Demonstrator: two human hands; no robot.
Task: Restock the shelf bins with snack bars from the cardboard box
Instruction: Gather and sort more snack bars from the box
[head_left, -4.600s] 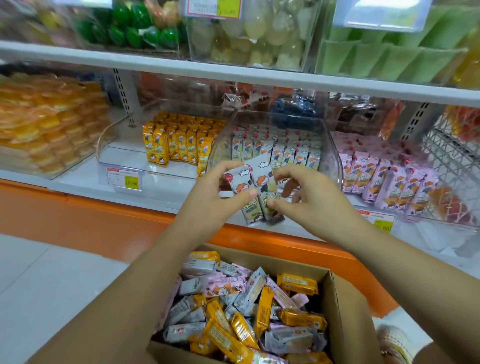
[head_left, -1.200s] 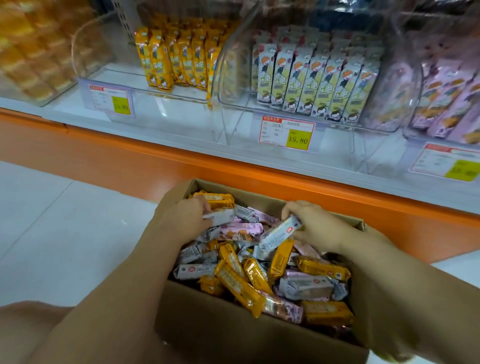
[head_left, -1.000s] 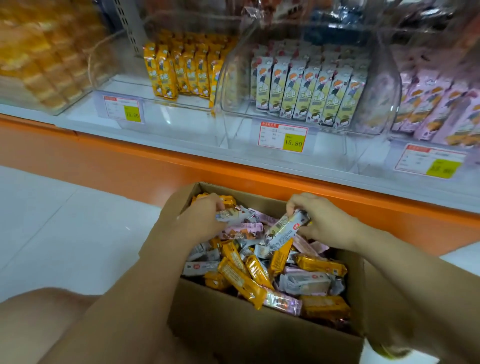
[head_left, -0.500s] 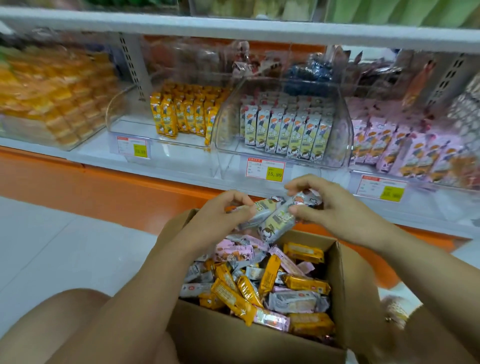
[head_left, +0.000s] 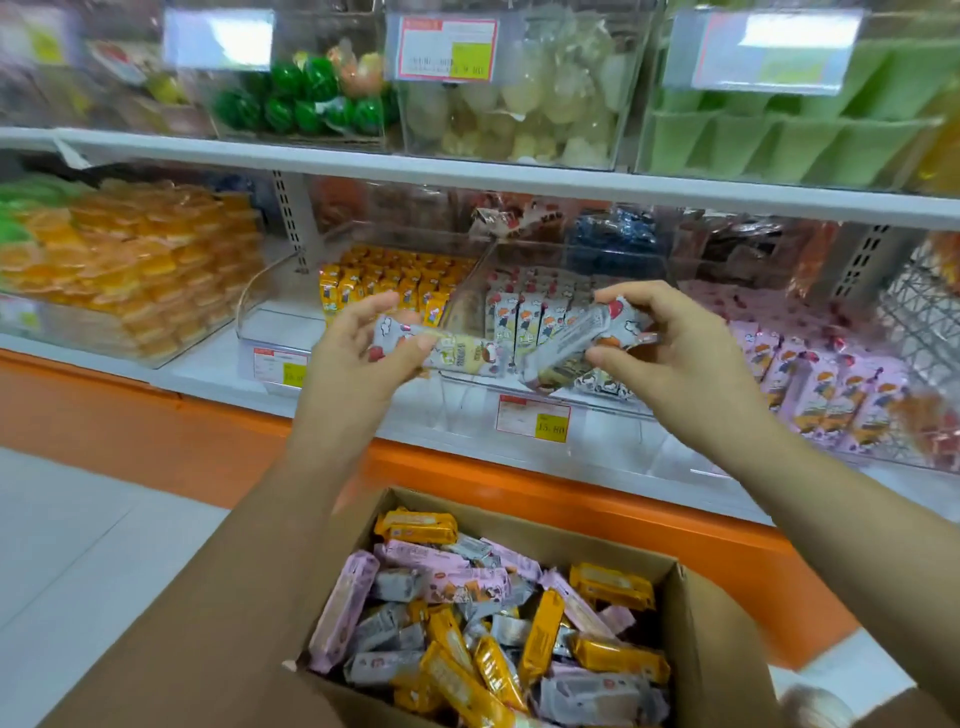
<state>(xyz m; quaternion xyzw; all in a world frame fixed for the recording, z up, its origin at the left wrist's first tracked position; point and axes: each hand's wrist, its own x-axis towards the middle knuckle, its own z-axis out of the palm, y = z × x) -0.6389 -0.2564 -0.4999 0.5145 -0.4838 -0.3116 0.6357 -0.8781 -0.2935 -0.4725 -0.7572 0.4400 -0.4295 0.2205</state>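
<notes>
White shelving (head_left: 467, 182) is running across my view. Below it, the cardboard box (head_left: 717, 649) is sitting open, heaped with yellow, pink and grey bars (head_left: 467, 623). I am holding both hands up before the middle bin (head_left: 467, 387). My left hand (head_left: 358, 358) is pinching one white bar (head_left: 457, 353), and my right hand (head_left: 675, 358) is curling round another white bar (head_left: 566, 348).

Matt brown cardboard on the box (head_left: 727, 660). Shiny, crinkly plastic wrappers on the snack bars (head_left: 613, 586). The bins (head_left: 467, 400) are clear, glossy plastic.
</notes>
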